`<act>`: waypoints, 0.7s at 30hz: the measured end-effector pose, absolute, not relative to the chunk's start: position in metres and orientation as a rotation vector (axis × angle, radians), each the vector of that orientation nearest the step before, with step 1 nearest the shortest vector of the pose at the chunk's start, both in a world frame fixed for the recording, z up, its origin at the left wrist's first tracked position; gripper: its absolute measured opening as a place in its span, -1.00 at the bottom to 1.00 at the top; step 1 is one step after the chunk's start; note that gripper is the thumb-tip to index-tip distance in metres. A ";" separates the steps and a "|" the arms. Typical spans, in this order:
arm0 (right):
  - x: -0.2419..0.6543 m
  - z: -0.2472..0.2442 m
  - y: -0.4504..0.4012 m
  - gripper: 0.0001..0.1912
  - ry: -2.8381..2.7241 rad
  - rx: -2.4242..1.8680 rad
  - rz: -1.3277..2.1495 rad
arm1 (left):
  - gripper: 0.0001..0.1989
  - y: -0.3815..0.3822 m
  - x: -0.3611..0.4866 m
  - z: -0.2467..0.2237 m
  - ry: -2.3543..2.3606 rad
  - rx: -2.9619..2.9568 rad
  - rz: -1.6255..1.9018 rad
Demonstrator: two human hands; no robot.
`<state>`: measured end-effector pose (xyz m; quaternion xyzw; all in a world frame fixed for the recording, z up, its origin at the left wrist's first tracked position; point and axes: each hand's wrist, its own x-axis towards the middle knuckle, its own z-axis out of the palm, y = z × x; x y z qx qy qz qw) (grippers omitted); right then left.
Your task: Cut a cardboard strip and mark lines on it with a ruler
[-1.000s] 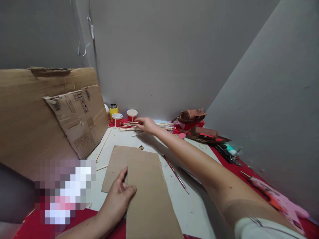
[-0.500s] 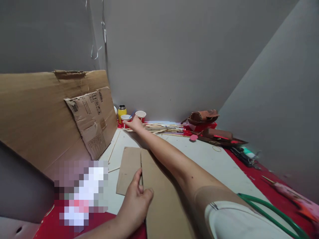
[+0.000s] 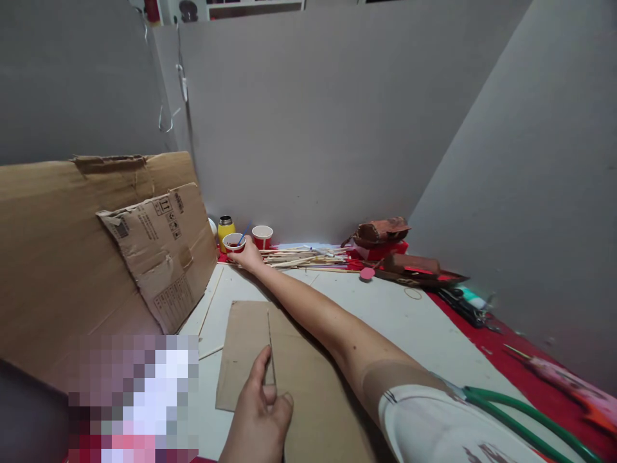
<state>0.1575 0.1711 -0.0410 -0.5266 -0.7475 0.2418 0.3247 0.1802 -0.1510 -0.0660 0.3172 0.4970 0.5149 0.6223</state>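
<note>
My right hand (image 3: 247, 254) is stretched far across the table, its fingers wrapped round a red and white paper cup (image 3: 234, 243) with a blue stick in it. Near the bottom centre, my left hand (image 3: 265, 402) rests on a flat brown cardboard sheet (image 3: 322, 379), index finger along a dark slit and thumb bent on the other side. Its fingers pinch the cardboard at the slit. A smaller cardboard part (image 3: 241, 347) lies left of the slit.
Behind stand a yellow bottle (image 3: 225, 233) and a second cup (image 3: 263, 236). Thin wooden sticks (image 3: 308, 258) lie right of them. Brown leather-like pieces (image 3: 385, 230) sit farther right. Large cardboard (image 3: 62, 257) leans at left. Green-handled scissors (image 3: 520, 415) lie front right.
The view has tilted up and shifted right. My right hand has closed round the cup's side, and the cup's inside now shows. My left hand stays at the cardboard slit.
</note>
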 end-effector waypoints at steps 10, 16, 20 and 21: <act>0.160 -0.050 0.164 -0.35 -1.969 -1.288 0.587 | 0.16 -0.148 0.179 -0.075 1.071 0.711 1.184; 0.160 -0.047 0.171 -0.33 -1.887 -1.305 0.686 | 0.16 -0.149 0.181 -0.071 1.047 0.696 1.181; 0.165 -0.038 0.170 -0.26 -1.852 -1.329 0.715 | 0.17 -0.151 0.181 -0.064 1.095 0.665 1.188; 0.166 -0.035 0.170 -0.20 -1.860 -1.332 0.720 | 0.17 -0.151 0.180 -0.063 1.127 0.670 1.181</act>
